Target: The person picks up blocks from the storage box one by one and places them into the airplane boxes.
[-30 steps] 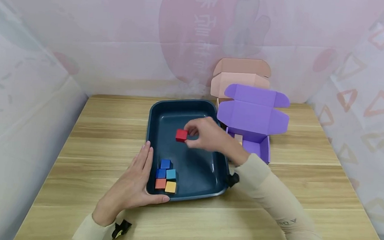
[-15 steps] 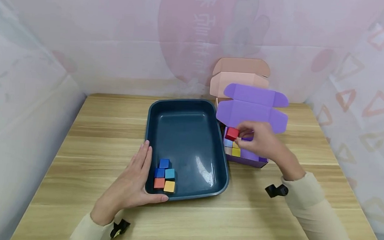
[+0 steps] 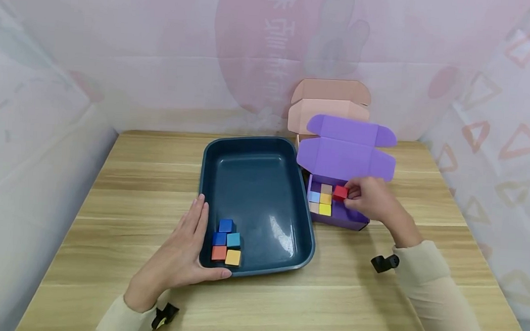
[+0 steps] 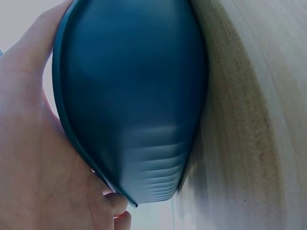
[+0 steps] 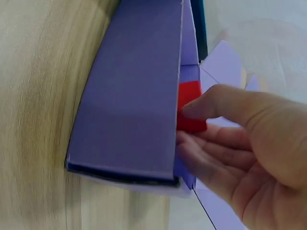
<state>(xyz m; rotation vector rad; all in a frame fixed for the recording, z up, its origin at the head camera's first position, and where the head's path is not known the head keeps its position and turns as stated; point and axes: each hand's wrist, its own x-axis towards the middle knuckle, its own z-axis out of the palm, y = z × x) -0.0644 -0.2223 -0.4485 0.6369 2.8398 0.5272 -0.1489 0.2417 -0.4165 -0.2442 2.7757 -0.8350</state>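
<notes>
My right hand (image 3: 373,200) pinches a red cube (image 3: 340,193) between thumb and fingers, inside the open purple box (image 3: 343,223). In the right wrist view the box wall partly hides the red cube (image 5: 191,105). Left of it in the box lie several cubes, among them a yellow cube (image 3: 324,209) and a light blue cube (image 3: 314,197). My left hand (image 3: 175,256) rests against the near left corner of a dark teal tray (image 3: 263,201), fingers straight along its rim. Several cubes sit in that corner, including an orange-red cube (image 3: 219,253) and a teal cube (image 3: 233,240).
Behind the purple box stands a peach box (image 3: 329,110) with its lid raised, its lower part mostly hidden. The purple lid (image 3: 346,158) stands up at the back. Everything is on a wooden table (image 3: 150,179) with printed cloth walls around it.
My right hand has carried the red cube rightward from above the tray, over the left side of the purple box, then down into it beside the other cubes. The left hand stays at the tray.
</notes>
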